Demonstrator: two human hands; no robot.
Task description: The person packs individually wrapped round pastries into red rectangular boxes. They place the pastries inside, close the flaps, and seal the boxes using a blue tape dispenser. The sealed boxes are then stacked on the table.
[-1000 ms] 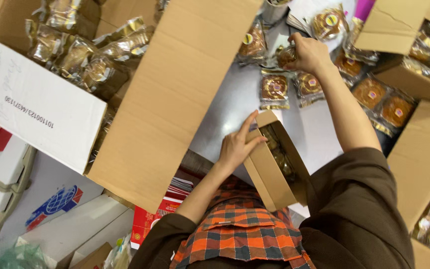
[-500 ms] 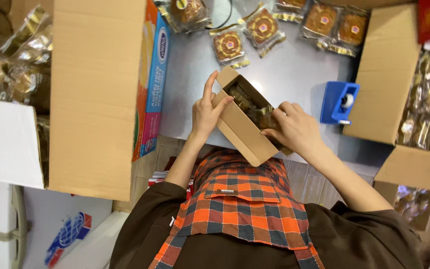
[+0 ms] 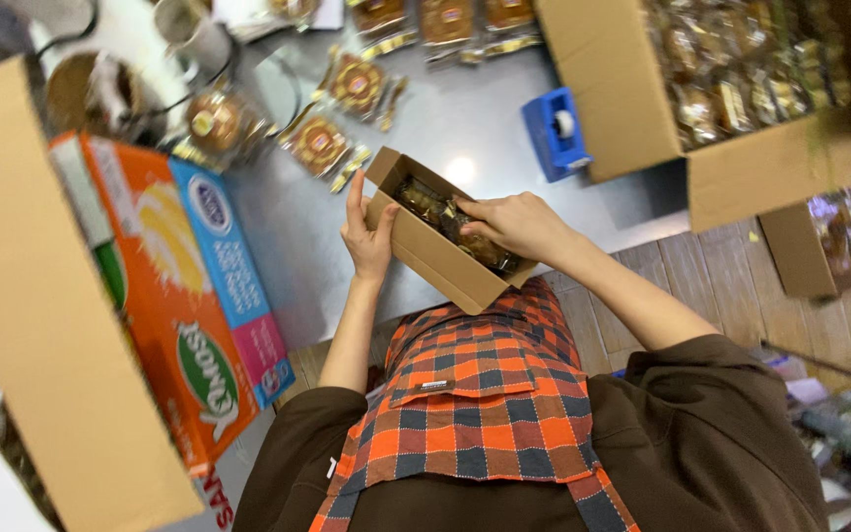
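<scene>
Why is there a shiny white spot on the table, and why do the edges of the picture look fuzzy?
Head view: the white spot is glare from a light bouncing off the smooth grey table; the big cardboard box on the left and the box of wrapped snacks look smeared and blurry, while the hands and the small cardboard box in the middle stay fairly sharp.

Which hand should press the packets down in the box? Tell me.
Probably right: the right hand rests on the packets inside the box, while the left hand grips the box's outer wall, steadying it.
</scene>
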